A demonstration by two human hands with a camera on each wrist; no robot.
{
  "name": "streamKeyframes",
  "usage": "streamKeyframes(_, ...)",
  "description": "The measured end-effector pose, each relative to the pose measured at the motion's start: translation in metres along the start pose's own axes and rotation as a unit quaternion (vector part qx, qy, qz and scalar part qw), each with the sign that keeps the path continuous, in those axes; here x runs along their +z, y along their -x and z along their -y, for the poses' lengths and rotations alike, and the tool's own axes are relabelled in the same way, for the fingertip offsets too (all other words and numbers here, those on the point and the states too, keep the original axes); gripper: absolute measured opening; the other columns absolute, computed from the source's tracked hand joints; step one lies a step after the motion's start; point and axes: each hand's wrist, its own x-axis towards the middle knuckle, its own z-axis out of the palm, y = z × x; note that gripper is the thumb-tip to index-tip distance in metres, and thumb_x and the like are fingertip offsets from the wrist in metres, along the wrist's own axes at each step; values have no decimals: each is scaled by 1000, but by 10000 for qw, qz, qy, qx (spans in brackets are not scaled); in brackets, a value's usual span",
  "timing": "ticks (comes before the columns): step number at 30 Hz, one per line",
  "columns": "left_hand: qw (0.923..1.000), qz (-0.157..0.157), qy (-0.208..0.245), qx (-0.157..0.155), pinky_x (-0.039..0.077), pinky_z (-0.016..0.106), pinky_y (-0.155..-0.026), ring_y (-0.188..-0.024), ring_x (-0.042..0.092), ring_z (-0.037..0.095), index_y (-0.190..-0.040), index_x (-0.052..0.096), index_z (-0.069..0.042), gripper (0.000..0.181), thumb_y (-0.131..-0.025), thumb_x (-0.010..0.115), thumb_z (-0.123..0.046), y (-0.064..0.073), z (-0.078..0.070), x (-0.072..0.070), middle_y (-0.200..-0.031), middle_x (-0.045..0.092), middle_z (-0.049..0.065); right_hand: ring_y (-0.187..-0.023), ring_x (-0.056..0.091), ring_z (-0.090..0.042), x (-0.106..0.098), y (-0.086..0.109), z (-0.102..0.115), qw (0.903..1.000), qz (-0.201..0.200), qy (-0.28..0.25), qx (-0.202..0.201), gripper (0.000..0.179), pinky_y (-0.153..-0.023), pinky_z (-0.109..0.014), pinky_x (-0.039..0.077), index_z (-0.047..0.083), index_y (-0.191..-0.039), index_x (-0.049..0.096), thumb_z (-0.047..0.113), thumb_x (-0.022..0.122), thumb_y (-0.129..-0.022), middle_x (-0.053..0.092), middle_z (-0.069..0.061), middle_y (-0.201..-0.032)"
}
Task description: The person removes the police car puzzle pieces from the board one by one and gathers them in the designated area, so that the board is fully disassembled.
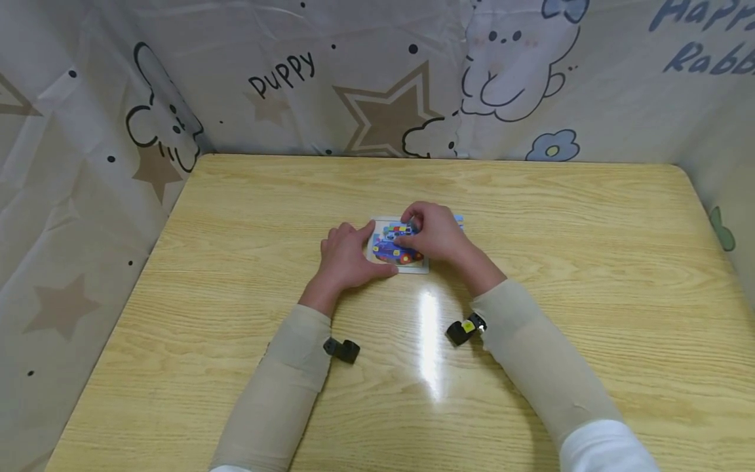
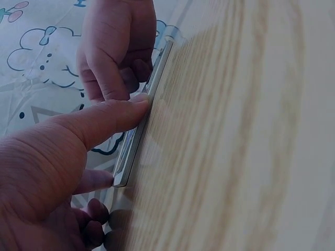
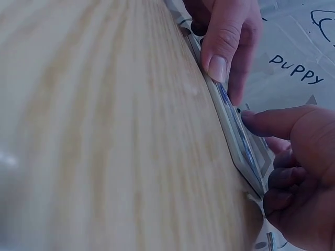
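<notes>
A small flat jigsaw puzzle (image 1: pixel 383 252), with a pale frame and a colourful vehicle picture, lies on the wooden table. My left hand (image 1: pixel 348 257) holds it from the left, thumb on the near edge and forefinger by the far left corner. In the left wrist view that thumb (image 2: pixel 118 117) rests over the frame's edge. Above the picture, my right hand (image 1: pixel 436 233) pinches a small puzzle piece, mostly hidden by the fingers. The right thumb (image 3: pixel 267 123) comes down close over the puzzle surface in the right wrist view.
Something light blue (image 1: pixel 459 220) shows just beyond the right hand, partly covered by it. The wooden table (image 1: pixel 206 314) stretches around both arms. A cloth with cartoon prints (image 1: pixel 377 85) hangs along the back and sides. A small black camera sits at each wrist.
</notes>
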Motion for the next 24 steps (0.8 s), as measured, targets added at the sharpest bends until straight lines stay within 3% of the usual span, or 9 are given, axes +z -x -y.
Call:
streamKeyframes(12,10000,19,19,-52,27,42,-84,-97,36,27,-154,40,-15,105,-72,81,-63,1,-2,-1,-109,44,6,-69,45,-23,-5,13,1,9987,-391,-333,-79,36,-65,-35,36,7,-105,66,21,87,-79,48,-7,-77)
streamKeyframes(24,9999,30,57,-86,27,42,-86,-98,36,27,-155,39,-16,107,-70,82,-64,0,0,1,-109,44,6,-71,43,-24,-17,31,-5,9970,-539,-519,194,35,-68,-37,35,7,-106,66,19,86,-80,44,-8,-77)
